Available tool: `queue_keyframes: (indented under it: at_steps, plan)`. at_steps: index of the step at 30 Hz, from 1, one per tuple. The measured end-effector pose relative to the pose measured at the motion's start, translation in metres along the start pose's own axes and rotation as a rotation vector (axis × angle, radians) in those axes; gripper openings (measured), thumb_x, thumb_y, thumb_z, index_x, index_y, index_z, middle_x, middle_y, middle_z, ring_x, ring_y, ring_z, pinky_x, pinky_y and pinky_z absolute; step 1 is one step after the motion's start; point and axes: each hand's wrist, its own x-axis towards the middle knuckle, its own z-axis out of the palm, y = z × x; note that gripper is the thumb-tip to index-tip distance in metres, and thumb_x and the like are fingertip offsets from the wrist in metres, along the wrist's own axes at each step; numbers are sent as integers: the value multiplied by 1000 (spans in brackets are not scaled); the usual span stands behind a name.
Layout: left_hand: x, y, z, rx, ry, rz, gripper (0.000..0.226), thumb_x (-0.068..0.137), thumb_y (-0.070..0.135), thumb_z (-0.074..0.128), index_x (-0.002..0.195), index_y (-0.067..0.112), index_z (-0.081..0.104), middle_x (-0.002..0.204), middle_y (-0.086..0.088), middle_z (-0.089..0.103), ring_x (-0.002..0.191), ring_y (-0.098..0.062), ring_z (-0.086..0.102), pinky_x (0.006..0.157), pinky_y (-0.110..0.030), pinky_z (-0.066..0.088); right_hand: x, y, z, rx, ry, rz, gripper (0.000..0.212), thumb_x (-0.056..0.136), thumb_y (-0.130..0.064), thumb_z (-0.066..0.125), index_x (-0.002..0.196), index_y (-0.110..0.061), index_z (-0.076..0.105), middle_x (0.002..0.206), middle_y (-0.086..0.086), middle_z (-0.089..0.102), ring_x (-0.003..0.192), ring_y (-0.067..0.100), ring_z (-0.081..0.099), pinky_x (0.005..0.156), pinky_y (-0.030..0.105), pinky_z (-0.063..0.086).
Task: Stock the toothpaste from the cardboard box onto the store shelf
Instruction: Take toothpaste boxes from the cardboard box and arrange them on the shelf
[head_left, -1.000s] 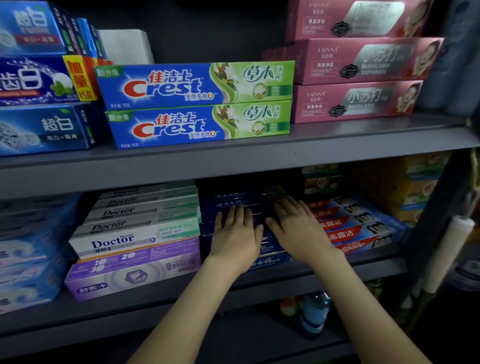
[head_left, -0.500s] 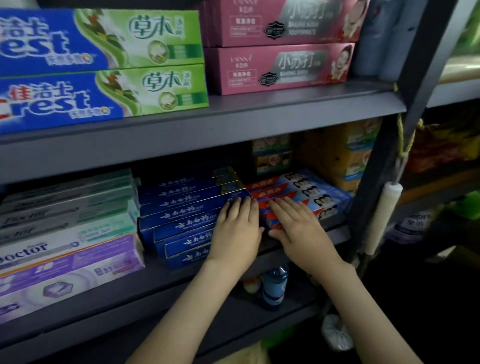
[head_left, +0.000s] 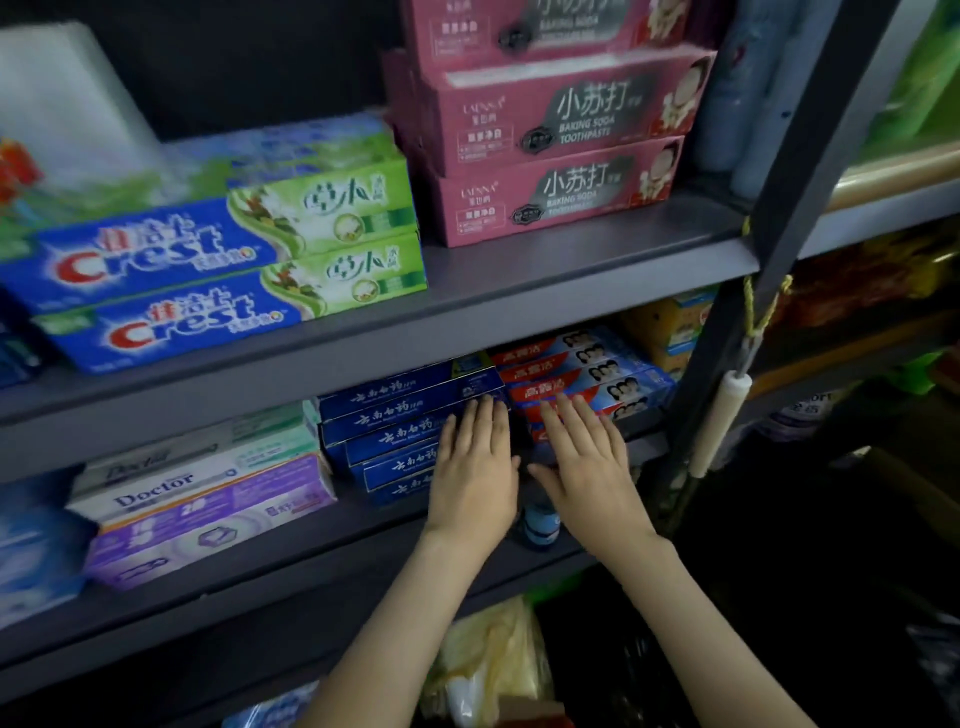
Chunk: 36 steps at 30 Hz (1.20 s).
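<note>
Two hands in shot here, the left hand (head_left: 475, 467) and the right hand (head_left: 587, 462), both bare, slim-fingered and narrow at the wrist. Behind them, the left forearm (head_left: 395, 623) and the right forearm (head_left: 717, 623) show bare skin all the way down to the bottom edge of the view, smooth and slender, each widening gently from wrist towards elbow. The fingernails (head_left: 470, 410) look short and plain, I think, though the picture is soft with blur just there and the light is dim, so that much is uncertain.
</note>
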Motion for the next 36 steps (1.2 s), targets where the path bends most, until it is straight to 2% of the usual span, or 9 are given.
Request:
queue_keyframes:
  at_steps: [3, 6, 10, 14, 16, 19, 25, 30, 36]
  plan:
    - [-27, 23, -46, -80, -134, -56, 62, 92, 32, 60, 142, -1, 42, 148, -20, 40, 137, -31, 40, 113, -45, 28, -26, -15, -42, 32, -51, 23, 56, 81, -32, 63, 129, -4, 55, 131, 14, 58, 121, 30, 53, 100, 39, 42]
    - [-45, 49, -91, -125, -254, -122, 60, 103, 33, 33, 153, 6, 15, 160, -14, 12, 149, -27, 10, 120, -40, 5, -45, -26, -88, 45, -100, 54, 48, 86, -34, 43, 121, -7, 62, 123, 10, 63, 112, 27, 60, 92, 37, 47]
    - [-57, 84, -142, -155, -291, -131, 58, 101, 30, 38, 151, 8, 20, 158, -13, 21, 144, -29, 22, 119, -40, 15, -57, -26, -144, -6, -65, 34, 43, 82, -27, 47, 115, -6, 65, 116, 9, 65, 104, 27, 62, 86, 35, 50]
    - [-67, 122, -180, -182, -245, -15, 49, 99, 29, 42, 143, 8, 34, 145, -11, 40, 131, -30, 41, 106, -39, 32, -78, -17, -204, -53, 16, 115, 41, 81, -22, 46, 113, -5, 64, 111, 10, 65, 99, 29, 62, 81, 36, 50]
    - [-73, 148, -201, -220, -270, 33, 44, 100, 30, 41, 138, 8, 39, 140, -11, 44, 126, -29, 45, 100, -39, 38, -96, -11, -237, -86, 22, 171, 43, 81, -25, 40, 112, -7, 64, 109, 8, 65, 96, 28, 61, 80, 35, 47]
    - [-84, 194, -229, -270, -304, 88, 39, 102, 30, 38, 134, 9, 43, 140, -11, 45, 122, -30, 48, 93, -40, 42, -124, 11, -279, -130, 41, 221, 40, 85, -23, 49, 119, -7, 61, 113, 9, 63, 102, 30, 59, 84, 38, 47]
    - [-74, 293, -267, -352, -306, 210, 40, 103, 33, 34, 136, 12, 43, 137, -9, 47, 123, -29, 48, 96, -42, 43, -148, 93, -361, -258, 55, 315, 48, 91, -26, 58, 134, -7, 51, 134, 10, 53, 122, 30, 48, 100, 39, 40]
    - [-47, 402, -278, -398, -238, 255, 47, 102, 38, 35, 141, 12, 40, 140, -10, 45, 124, -29, 48, 94, -40, 43, -164, 197, -419, -314, 211, 321, 48, 85, -22, 57, 129, -4, 56, 128, 13, 57, 115, 32, 53, 93, 42, 45]
    - [-8, 562, -284, -430, -25, 353, 49, 99, 35, 45, 142, 12, 38, 143, -8, 43, 129, -27, 43, 102, -39, 39, -192, 363, -485, -314, 112, 471, 56, 95, -26, 48, 147, -14, 31, 152, 6, 29, 139, 26, 24, 113, 41, 20]
